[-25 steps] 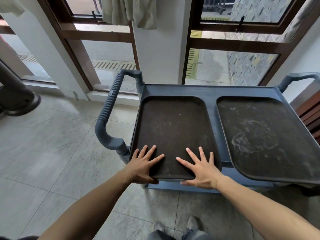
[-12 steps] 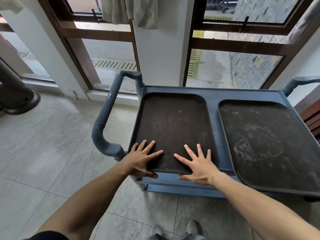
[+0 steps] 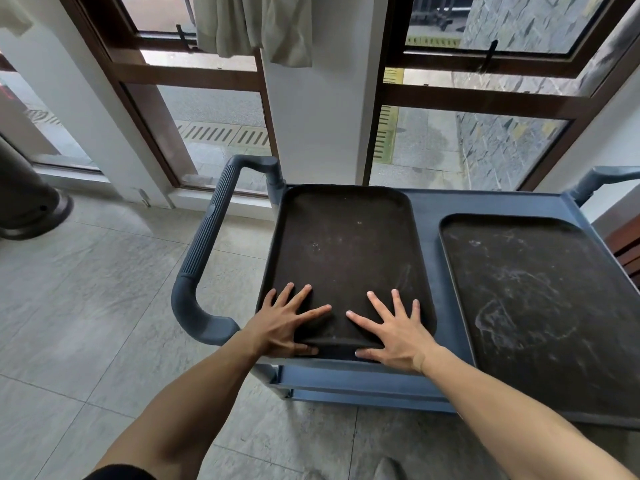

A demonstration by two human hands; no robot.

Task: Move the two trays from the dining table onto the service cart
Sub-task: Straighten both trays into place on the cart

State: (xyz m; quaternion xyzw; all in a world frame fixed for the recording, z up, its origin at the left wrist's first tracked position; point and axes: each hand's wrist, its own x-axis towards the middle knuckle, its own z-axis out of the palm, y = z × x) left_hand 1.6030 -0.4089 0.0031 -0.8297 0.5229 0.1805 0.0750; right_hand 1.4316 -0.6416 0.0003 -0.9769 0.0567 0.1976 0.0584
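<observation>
Two dark brown trays lie side by side on the top of the blue-grey service cart (image 3: 426, 216). The left tray (image 3: 346, 251) reaches the cart's far edge. The right tray (image 3: 540, 306) sits nearer me and overhangs the cart's front edge. My left hand (image 3: 284, 323) and my right hand (image 3: 394, 330) both rest on the left tray's near end. Their fingers are spread flat on top and each thumb is tucked under the near rim. Nothing lies on either tray.
The cart's ribbed handle (image 3: 207, 244) sticks out to the left, and a second handle (image 3: 602, 178) shows at the far right. Behind the cart stand a white pillar (image 3: 311, 116) and brown-framed windows. A dark round base (image 3: 31, 209) sits on the tiled floor at left.
The left tray has slid away from me, further onto the cart, with both hands staying on its near end. The right tray has not moved.
</observation>
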